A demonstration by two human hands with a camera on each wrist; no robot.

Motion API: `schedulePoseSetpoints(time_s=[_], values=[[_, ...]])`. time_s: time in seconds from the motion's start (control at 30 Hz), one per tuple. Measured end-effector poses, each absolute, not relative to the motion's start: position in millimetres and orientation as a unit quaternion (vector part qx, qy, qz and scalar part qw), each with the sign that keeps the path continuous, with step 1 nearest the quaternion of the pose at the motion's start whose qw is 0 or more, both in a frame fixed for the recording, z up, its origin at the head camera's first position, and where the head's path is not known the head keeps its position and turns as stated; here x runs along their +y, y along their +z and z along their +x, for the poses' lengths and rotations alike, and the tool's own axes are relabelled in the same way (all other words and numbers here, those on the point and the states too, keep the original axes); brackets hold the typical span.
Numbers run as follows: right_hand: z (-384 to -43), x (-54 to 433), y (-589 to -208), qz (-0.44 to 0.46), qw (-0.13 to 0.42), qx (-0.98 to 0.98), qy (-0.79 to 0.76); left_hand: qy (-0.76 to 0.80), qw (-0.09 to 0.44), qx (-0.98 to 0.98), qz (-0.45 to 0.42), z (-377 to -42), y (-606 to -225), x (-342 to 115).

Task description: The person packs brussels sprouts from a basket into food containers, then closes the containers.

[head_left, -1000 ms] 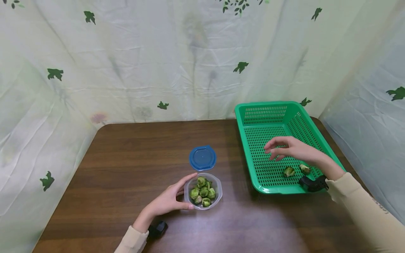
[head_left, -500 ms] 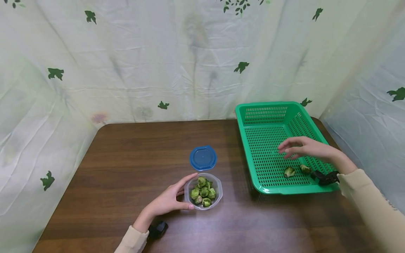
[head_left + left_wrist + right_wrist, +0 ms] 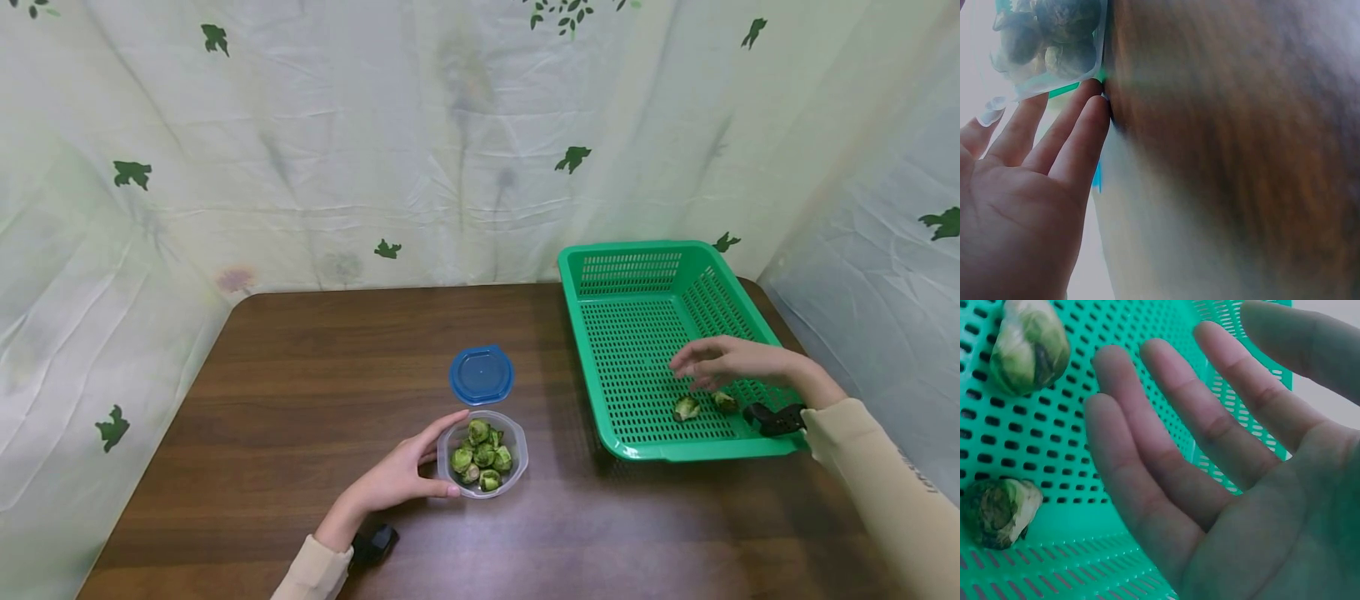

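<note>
My left hand [image 3: 401, 475] holds the left side of a clear plastic container [image 3: 519, 467], thumb at the near rim and forefinger at the far rim. Several green Brussels sprouts [image 3: 483, 454] lie inside it. In the left wrist view the fingertips [image 3: 1094, 87] meet the container's wall. Over the green basket [image 3: 617, 333] hovers my right hand [image 3: 731, 361], fingers loosely bent and holding nothing. Two Brussels sprouts lie on the basket floor below it: one whole-looking sprout [image 3: 1032, 347] and one with a browned cut end [image 3: 1000, 512].
A blue lid [image 3: 481, 375] lies flat on the brown wooden table [image 3: 337, 358], just beyond the container. The basket stands at the table's right side, with raised slotted walls. Pale leaf-patterned curtains [image 3: 300, 125] hang behind and at both sides.
My right hand has moved right within the basket, then lowered a little toward the two sprouts. The left hand and the container have stayed in place.
</note>
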State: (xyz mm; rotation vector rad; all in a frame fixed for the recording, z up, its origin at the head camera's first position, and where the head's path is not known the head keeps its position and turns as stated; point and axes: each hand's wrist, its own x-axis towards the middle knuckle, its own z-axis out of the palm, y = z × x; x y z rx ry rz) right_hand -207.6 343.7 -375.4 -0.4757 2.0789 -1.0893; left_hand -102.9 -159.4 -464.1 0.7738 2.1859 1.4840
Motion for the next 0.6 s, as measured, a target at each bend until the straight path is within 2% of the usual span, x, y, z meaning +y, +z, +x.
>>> schedulePoseSetpoints(time_s=[0.4, 0.6], values=[[-205.5, 345.0, -378.8, -0.125, 0.436, 0.792, -0.409, 0.528, 0.189, 0.780, 0.279, -103.3, -465.2, -160.0], [-204.3, 344.3, -381.2, -0.112, 0.452, 0.793, -0.393, 0.529, 0.191, 0.779, 0.277, -103.6, -464.6, -160.2]])
